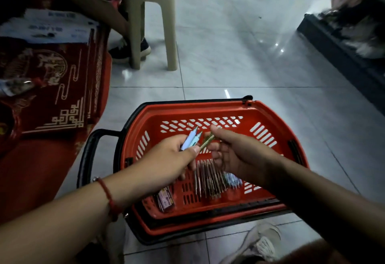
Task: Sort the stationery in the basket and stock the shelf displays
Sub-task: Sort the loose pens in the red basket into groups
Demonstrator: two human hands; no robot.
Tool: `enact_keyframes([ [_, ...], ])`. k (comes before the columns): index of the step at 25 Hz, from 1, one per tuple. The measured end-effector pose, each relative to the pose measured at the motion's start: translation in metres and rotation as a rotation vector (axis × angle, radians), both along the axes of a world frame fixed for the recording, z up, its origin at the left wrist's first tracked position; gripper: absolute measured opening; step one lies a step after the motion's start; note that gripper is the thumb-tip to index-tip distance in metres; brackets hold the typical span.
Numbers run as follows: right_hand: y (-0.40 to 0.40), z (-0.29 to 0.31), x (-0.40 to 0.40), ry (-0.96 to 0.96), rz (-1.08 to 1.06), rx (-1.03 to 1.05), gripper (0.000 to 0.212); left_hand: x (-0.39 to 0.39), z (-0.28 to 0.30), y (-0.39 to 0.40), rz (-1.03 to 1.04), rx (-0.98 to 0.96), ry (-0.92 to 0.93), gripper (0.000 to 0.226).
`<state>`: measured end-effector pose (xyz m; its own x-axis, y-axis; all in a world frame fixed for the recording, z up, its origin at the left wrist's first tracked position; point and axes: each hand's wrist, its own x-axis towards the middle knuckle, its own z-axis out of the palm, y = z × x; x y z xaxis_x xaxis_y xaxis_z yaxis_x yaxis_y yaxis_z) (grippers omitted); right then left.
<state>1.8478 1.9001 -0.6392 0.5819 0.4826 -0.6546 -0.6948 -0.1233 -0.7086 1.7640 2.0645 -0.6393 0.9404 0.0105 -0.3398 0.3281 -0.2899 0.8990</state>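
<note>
A red shopping basket (208, 108) with a black handle stands on the tiled floor in front of me. Above it my left hand (166, 159) grips a few white and pale blue pens (190, 139), tips pointing up and away. My right hand (235, 151) pinches a greenish-gold pen (207, 141) between thumb and fingers, right beside the left hand's bunch. On the basket floor lie several gold-brown pens (209, 177), a small bunch of pale blue pens (232, 179) and a small pink packet (165, 199) near the front left corner.
A red and gold patterned mat or box stack (54, 88) lies to the left. A beige plastic stool (154, 24) and another person's shoe (127, 51) are behind the basket. A dark low shelf base (341, 55) runs along the right. My own shoe (262, 243) is bottom right.
</note>
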Motion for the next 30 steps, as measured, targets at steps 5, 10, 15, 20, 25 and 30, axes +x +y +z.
enact_keyframes([
  [5, -0.040, -0.001, -0.001, -0.088, 0.007, 0.022, 0.021, -0.006, 0.012, -0.002, -0.007, 0.023, 0.016, 0.016],
  [10, -0.073, -0.006, 0.003, 0.025, 0.066, -0.043, 0.027, -0.013, 0.014, 0.015, 0.130, 0.121, 0.021, 0.019],
  [15, -0.082, -0.023, 0.007, 0.041, 0.032, -0.091, 0.029, -0.014, 0.011, 0.017, 0.226, 0.000, 0.124, 0.021],
  [20, -0.070, -0.058, 0.009, 0.080, 0.176, -0.245, 0.020, -0.023, 0.009, 0.030, 0.101, 0.118, 0.084, 0.017],
  [25, -0.069, -0.101, 0.036, 0.068, 0.291, -0.475, 0.015, -0.033, 0.004, 0.045, -0.061, 0.409, -0.058, 0.020],
  [30, -0.039, -0.173, 0.061, 0.027, 0.509, -0.789, 0.034, -0.032, -0.006, 0.061, -0.079, 0.469, -0.073, 0.012],
])
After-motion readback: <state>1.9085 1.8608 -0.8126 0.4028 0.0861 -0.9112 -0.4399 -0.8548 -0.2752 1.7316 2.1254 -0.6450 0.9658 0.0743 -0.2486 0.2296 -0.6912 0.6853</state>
